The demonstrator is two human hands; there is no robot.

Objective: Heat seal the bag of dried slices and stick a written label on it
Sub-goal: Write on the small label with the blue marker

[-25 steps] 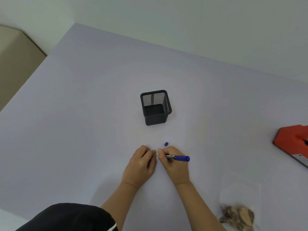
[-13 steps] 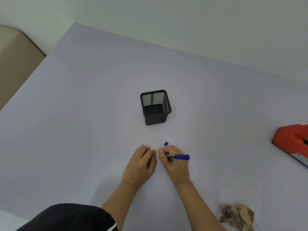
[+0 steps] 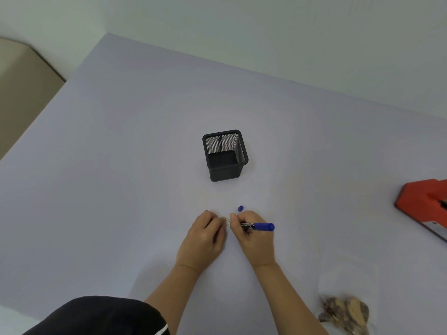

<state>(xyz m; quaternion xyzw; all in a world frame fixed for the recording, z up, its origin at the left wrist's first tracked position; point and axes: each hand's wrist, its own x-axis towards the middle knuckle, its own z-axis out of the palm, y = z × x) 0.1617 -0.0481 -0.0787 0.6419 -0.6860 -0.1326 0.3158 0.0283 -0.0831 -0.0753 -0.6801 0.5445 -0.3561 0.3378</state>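
We pinch a small white label [image 3: 227, 220] between both hands: our left hand [image 3: 205, 238] closes on its left edge, our right hand [image 3: 251, 235] grips a blue marker [image 3: 260, 226] over it. The marker cap [image 3: 240, 208] lies just beyond. The bag of dried slices [image 3: 346, 308] lies near right on the tabletop [image 3: 121, 165], the mesh pen holder [image 3: 225, 154] farther off, the red heat sealer [image 3: 425, 204] at the right edge.

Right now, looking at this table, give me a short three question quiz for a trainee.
1. True or false: the blue cap is on the marker.
2. Which hand grips the marker: A left hand, B right hand?
3. Fill in: the black mesh pen holder holds ____.

Key: 1 false, it lies on the table. 2 B. 3 nothing.
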